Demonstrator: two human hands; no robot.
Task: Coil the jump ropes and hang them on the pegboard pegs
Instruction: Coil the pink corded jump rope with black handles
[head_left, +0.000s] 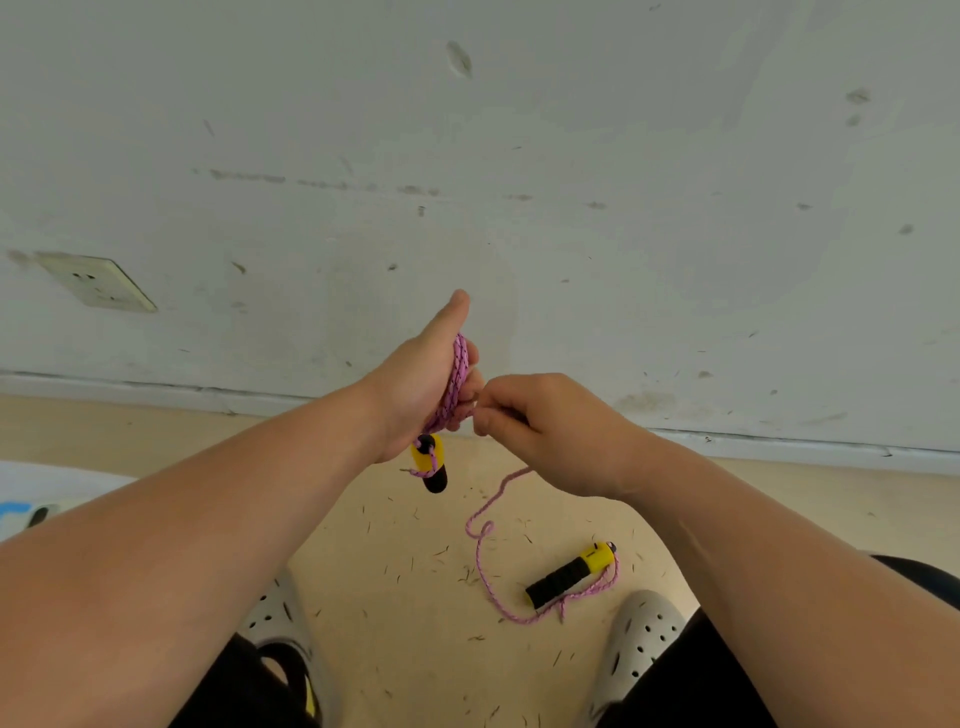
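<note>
A pink braided jump rope (457, 382) is wound in several loops around my left hand (421, 384), whose thumb points up. One yellow-and-black handle (430, 463) hangs just below that hand. My right hand (545, 431) pinches the free strand of the rope right beside the coil. From there the loose rope (483, 561) drops to the floor and runs to the second yellow-and-black handle (569, 574), which lies on the floor by my right foot. No pegboard is in view.
A scuffed white wall (519, 182) rises directly ahead, with a power socket (96, 283) low on the left. The tan floor (405, 571) is littered with small dark bits. My two grey perforated clogs (639, 644) stand at the bottom. A white-and-blue object (31, 499) lies at left.
</note>
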